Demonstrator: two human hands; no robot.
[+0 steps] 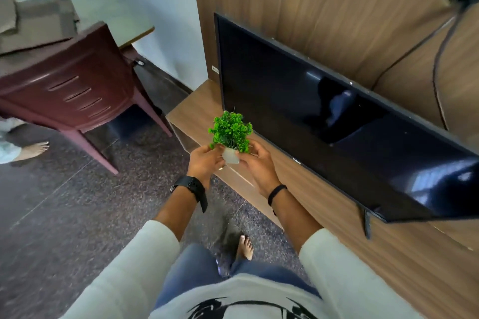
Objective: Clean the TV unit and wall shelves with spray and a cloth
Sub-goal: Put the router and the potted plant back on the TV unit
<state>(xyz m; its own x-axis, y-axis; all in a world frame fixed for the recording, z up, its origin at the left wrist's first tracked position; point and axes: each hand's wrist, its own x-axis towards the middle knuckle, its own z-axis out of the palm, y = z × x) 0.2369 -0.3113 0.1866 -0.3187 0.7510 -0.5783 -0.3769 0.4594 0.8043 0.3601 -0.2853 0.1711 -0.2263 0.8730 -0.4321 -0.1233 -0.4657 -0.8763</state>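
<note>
This is a home living room. A flat-screen television (324, 122) stands on a low wood-grain TV unit (202, 101) against a matching wood wall panel (324, 8), with cables (440, 59) hanging behind it. A maroon plastic chair (77, 90) sits on the dark speckled stone floor (64, 202), and the person stands barefoot (245, 246) on that floor.
</note>
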